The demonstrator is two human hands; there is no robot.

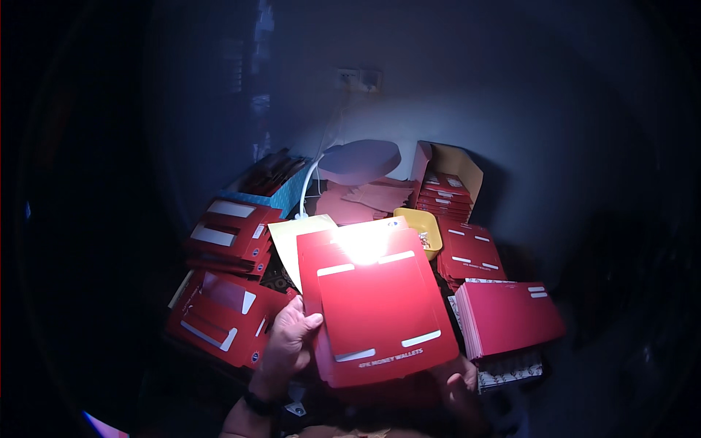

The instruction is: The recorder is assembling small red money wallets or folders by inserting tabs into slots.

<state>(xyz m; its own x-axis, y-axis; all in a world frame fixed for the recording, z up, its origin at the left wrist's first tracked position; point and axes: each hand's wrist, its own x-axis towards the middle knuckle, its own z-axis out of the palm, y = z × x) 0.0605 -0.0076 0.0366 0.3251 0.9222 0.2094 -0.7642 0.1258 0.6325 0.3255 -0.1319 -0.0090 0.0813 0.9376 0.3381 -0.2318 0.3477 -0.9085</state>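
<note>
A: Where is the red card sheet (380, 314)?

B: Held up in front of the person, mid-view, its broad face showing. It has 4 white slots near the corners, and more red card shows past its left and upper edges.

A: And the left hand (290, 333)?

B: It grips the sheet's left edge, thumb on the front and fingers mostly hidden behind. A dark wristband (259, 403) circles that wrist.

A: The right hand (458, 383)?

B: At the lower right corner, in shade and partly covered. I cannot tell whether it grasps the card or only supports it.

A: What gives that glare on the sheet's upper part?

B: It lies below the round head of the desk lamp (360, 162), which has a white bent neck.

A: What's to the left?

B: 2 piles of slotted red cards, a farther pile (244, 228) and a nearer pile (219, 321), with a filled blue box (292, 191) beyond. A pale yellow sheet (283, 235) pokes out behind the held card.

A: To the right?

B: A yellow tray (434, 228) of small pieces, an open cardboard box (471, 164) holding red packs (447, 193), and nearer, a thick magenta-red card stack (511, 314).
</note>
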